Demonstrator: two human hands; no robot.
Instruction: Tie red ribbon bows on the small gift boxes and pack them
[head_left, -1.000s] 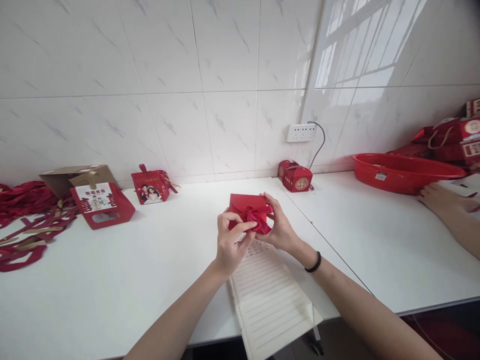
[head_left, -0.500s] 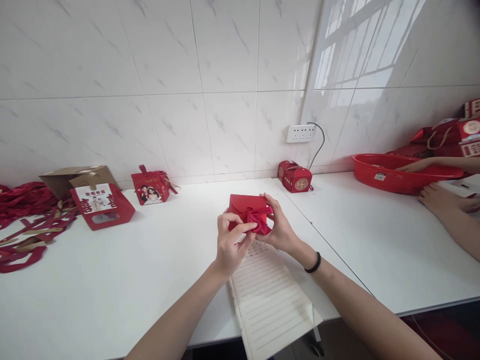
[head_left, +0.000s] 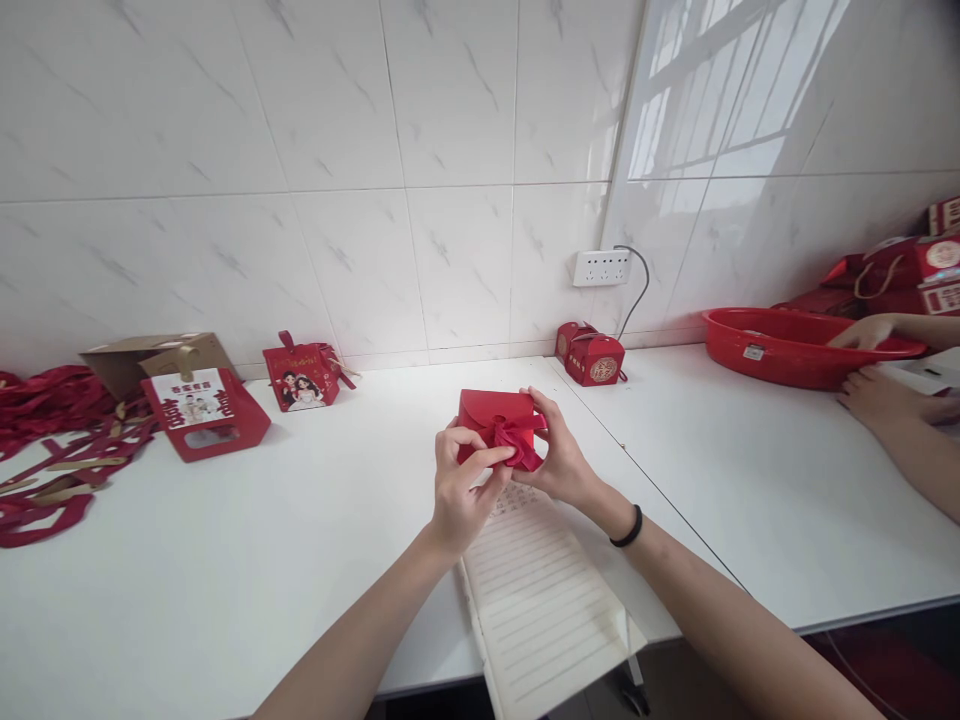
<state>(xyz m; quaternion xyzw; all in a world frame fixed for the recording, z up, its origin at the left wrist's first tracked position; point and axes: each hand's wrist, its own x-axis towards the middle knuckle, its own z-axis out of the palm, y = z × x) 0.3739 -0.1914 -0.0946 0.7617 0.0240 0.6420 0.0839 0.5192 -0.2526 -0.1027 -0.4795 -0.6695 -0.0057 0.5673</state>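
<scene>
Between my two hands is a small red gift box [head_left: 491, 403], held just above the white table [head_left: 360, 560]. A dark red ribbon [head_left: 517, 445] is tied in a bow or knot on the box's front. My left hand [head_left: 465, 490] pinches the ribbon between thumb and fingers, its other fingers against the box's left side. My right hand [head_left: 559, 450], with a black band at the wrist, grips the box from the right; part of its fingers is hidden behind it. Under the hands lies an open lined notebook [head_left: 547, 600], with handwriting near its top.
At left stand a red box with a white label [head_left: 202, 420], a brown carton [head_left: 217, 350] and a heap of red ribbons [head_left: 60, 400]. Further back are a couple-printed box [head_left: 304, 385] and red boxes [head_left: 596, 360]. At right, another person's hands [head_left: 877, 390] are at a red basin [head_left: 787, 365].
My hands and the gift box stay nearly in place. At the basin, the other person's far hand has shifted to the right.
</scene>
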